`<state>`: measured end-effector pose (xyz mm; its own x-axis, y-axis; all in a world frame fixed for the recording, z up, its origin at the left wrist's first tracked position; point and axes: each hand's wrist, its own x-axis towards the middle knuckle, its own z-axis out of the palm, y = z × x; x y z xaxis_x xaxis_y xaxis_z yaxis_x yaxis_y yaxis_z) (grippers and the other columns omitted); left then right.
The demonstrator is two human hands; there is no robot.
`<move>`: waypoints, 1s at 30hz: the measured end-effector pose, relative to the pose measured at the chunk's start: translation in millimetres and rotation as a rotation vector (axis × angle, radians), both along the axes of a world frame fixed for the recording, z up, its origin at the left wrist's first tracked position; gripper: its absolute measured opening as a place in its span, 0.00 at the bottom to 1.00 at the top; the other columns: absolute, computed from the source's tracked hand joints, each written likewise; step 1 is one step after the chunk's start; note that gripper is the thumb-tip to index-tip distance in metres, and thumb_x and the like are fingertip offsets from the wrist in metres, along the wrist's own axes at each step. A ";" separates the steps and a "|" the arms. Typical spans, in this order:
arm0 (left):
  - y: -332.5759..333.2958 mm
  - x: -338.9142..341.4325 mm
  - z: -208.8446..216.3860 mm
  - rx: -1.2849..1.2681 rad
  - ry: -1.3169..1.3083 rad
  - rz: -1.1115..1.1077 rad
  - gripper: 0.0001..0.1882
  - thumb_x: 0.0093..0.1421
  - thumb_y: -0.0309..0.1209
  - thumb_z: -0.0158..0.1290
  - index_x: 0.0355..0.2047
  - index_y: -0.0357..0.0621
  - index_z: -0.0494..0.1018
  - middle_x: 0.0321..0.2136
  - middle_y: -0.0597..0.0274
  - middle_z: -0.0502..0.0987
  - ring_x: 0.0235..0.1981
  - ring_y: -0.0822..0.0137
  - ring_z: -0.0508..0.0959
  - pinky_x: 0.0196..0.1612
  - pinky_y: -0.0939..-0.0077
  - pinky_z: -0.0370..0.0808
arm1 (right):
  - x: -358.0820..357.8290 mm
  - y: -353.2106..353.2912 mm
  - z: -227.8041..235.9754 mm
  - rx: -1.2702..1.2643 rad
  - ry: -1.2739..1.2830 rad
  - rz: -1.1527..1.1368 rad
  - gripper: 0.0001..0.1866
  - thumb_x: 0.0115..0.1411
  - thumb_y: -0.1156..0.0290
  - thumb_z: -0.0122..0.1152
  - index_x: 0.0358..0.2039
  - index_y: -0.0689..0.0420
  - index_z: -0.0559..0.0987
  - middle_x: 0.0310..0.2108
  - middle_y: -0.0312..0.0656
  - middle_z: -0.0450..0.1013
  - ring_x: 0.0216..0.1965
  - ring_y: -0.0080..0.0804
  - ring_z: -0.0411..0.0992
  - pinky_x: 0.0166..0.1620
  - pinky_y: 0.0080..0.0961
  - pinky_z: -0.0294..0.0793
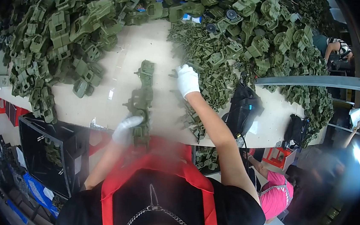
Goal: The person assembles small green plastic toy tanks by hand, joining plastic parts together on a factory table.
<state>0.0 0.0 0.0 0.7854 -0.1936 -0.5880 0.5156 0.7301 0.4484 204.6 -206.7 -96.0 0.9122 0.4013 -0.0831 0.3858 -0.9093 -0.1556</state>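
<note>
A long olive-green plastic part (145, 93), moulded with openings and small side arms, lies lengthwise on the table in front of me. Its near end reaches past the table's front edge. My left hand (123, 130), white-gloved and blurred by motion, grips that near end from the left, with its fingers across the top. Farther forward and to the right, my right hand (188, 80), also gloved in white, is at the left border of a heap of small green plastic pieces (212, 66). Its fingers are curled closed; whatever they hold is hidden.
Larger green mouldings (63, 29) are piled at the left and far back. A black bag (241, 107) and a metal bar (311, 81) are on the right. Below the table's left edge stands a black crate (39, 151). A person in pink (276, 194) is at lower right.
</note>
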 end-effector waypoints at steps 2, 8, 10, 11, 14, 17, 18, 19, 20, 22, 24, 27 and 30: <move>9.6 4.2 -0.7 0.049 0.113 0.070 0.32 0.53 0.35 0.55 0.59 0.45 0.62 0.41 0.56 0.76 0.33 0.61 0.78 0.32 0.64 0.78 | 0.1 -2.5 11.1 -0.110 -0.149 0.173 0.07 0.54 0.71 0.52 0.33 0.51 0.76 0.32 0.44 0.70 0.36 0.42 0.69 0.34 0.44 0.68; 24.2 22.7 -10.1 0.081 -0.055 0.383 0.20 0.53 0.30 0.53 0.47 0.39 0.71 0.39 0.58 0.77 0.36 0.63 0.78 0.35 0.69 0.76 | -16.8 -12.1 39.8 -0.100 -0.149 0.290 0.06 0.53 0.69 0.52 0.29 0.51 0.78 0.34 0.45 0.70 0.40 0.42 0.69 0.36 0.42 0.67; 22.8 26.0 3.1 0.059 -0.047 0.344 0.19 0.54 0.29 0.52 0.47 0.39 0.71 0.40 0.57 0.77 0.37 0.63 0.78 0.35 0.68 0.77 | -19.7 -5.6 40.2 -0.071 -0.169 0.271 0.07 0.53 0.68 0.52 0.30 0.51 0.78 0.35 0.45 0.71 0.41 0.42 0.68 0.37 0.43 0.67; 16.4 27.8 8.9 0.123 -0.077 0.358 0.18 0.55 0.30 0.52 0.46 0.39 0.71 0.39 0.57 0.77 0.37 0.63 0.78 0.36 0.68 0.77 | -17.5 -2.3 30.1 -0.099 -0.147 0.260 0.07 0.52 0.67 0.54 0.30 0.52 0.79 0.36 0.45 0.71 0.43 0.42 0.68 0.39 0.43 0.67; 14.6 29.2 10.1 0.104 -0.115 0.381 0.17 0.56 0.30 0.51 0.46 0.39 0.71 0.39 0.56 0.77 0.37 0.62 0.78 0.36 0.69 0.77 | -3.7 1.1 27.1 -0.125 -0.144 0.298 0.08 0.49 0.68 0.56 0.30 0.52 0.78 0.38 0.45 0.70 0.44 0.43 0.67 0.41 0.43 0.66; 21.4 30.4 13.8 0.023 -0.078 0.448 0.16 0.57 0.31 0.52 0.45 0.39 0.71 0.37 0.56 0.77 0.36 0.62 0.78 0.36 0.70 0.77 | 0.6 -0.6 54.2 0.187 -0.289 0.258 0.08 0.49 0.69 0.61 0.32 0.55 0.77 0.35 0.44 0.75 0.38 0.43 0.73 0.42 0.40 0.71; 25.2 31.9 8.2 0.044 -0.117 0.408 0.16 0.57 0.31 0.51 0.45 0.39 0.71 0.36 0.56 0.76 0.36 0.62 0.78 0.36 0.69 0.77 | -3.8 0.0 65.2 0.377 -0.132 0.081 0.09 0.51 0.68 0.62 0.33 0.56 0.77 0.34 0.45 0.76 0.35 0.43 0.75 0.40 0.38 0.73; 28.8 30.0 4.3 0.066 -0.147 0.370 0.16 0.57 0.31 0.51 0.45 0.40 0.71 0.35 0.56 0.76 0.36 0.62 0.78 0.36 0.69 0.77 | -16.6 2.7 79.9 0.554 0.042 -0.100 0.11 0.53 0.66 0.63 0.34 0.57 0.78 0.33 0.46 0.78 0.31 0.44 0.77 0.38 0.35 0.76; 30.1 29.4 5.0 0.150 -0.184 0.377 0.17 0.56 0.28 0.51 0.46 0.38 0.70 0.34 0.57 0.76 0.36 0.62 0.78 0.37 0.67 0.77 | -33.1 8.2 107.2 0.665 0.156 0.031 0.12 0.54 0.64 0.63 0.36 0.56 0.78 0.34 0.46 0.78 0.30 0.45 0.77 0.36 0.34 0.77; 24.3 30.5 0.6 0.253 -0.209 0.436 0.17 0.55 0.26 0.51 0.46 0.38 0.69 0.34 0.57 0.76 0.36 0.62 0.78 0.38 0.67 0.77 | -71.4 15.6 162.6 0.752 0.462 0.125 0.15 0.54 0.62 0.64 0.38 0.56 0.78 0.34 0.48 0.78 0.31 0.47 0.77 0.36 0.33 0.77; 3.8 38.9 21.0 0.341 -0.248 0.564 0.19 0.52 0.20 0.49 0.46 0.37 0.69 0.35 0.57 0.76 0.34 0.62 0.78 0.39 0.67 0.77 | -102.3 31.5 178.1 0.668 0.567 0.094 0.16 0.54 0.60 0.64 0.38 0.56 0.78 0.33 0.48 0.78 0.33 0.46 0.77 0.40 0.33 0.76; -5.8 33.8 18.7 0.443 -0.262 0.508 0.19 0.52 0.18 0.49 0.46 0.37 0.69 0.35 0.57 0.76 0.34 0.63 0.78 0.41 0.68 0.77 | -117.0 49.9 165.2 0.656 0.492 0.013 0.13 0.55 0.61 0.63 0.36 0.55 0.77 0.31 0.48 0.77 0.32 0.43 0.77 0.39 0.35 0.76; -2.1 28.3 3.7 0.445 -0.213 0.550 0.21 0.52 0.17 0.48 0.48 0.36 0.68 0.36 0.57 0.76 0.35 0.64 0.78 0.42 0.69 0.77 | -128.9 57.0 160.9 0.531 0.130 0.134 0.11 0.58 0.63 0.58 0.38 0.54 0.76 0.27 0.48 0.76 0.28 0.46 0.76 0.34 0.40 0.76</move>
<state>28.3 -2.1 3.7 0.8062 0.4821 -0.3429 -0.0038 0.5837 0.8119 75.7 -149.7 65.0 0.8459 0.5306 0.0536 0.4398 -0.6372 -0.6329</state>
